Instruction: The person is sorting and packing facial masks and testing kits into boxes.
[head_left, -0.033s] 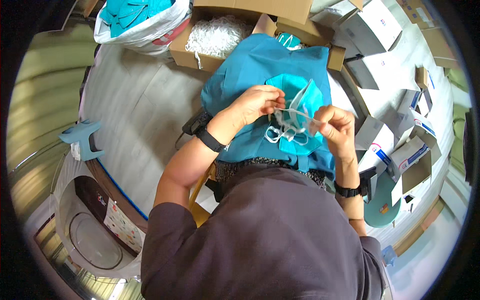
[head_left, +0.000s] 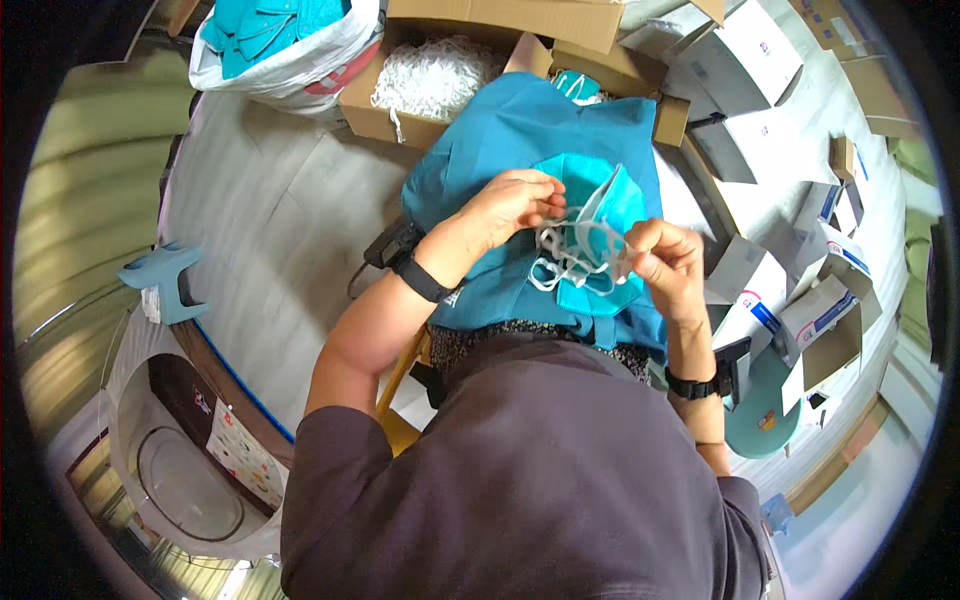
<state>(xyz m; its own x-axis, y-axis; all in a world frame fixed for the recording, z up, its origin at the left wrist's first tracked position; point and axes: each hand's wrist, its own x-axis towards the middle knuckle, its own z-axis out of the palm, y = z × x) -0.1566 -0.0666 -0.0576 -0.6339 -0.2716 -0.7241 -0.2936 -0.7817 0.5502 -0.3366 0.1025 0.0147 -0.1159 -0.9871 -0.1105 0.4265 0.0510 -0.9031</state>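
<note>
- A greenish, folded curtain (head_left: 100, 170) along the left edge
- Pale grey floor (head_left: 255, 200) with straight seams
- A light blue plastic piece (head_left: 172, 282) at left
- A white dotted cloth (head_left: 245, 457) at lower left
- Large white boxes (head_left: 745, 60) at upper right
- Blue-striped cartons (head_left: 815, 312) below them, near a round-edged teal object (head_left: 752, 430)

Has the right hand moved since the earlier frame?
Yes, slightly: the right hand has shifted a little left in the view, away from the white carton standing on the floor to its right.
</note>
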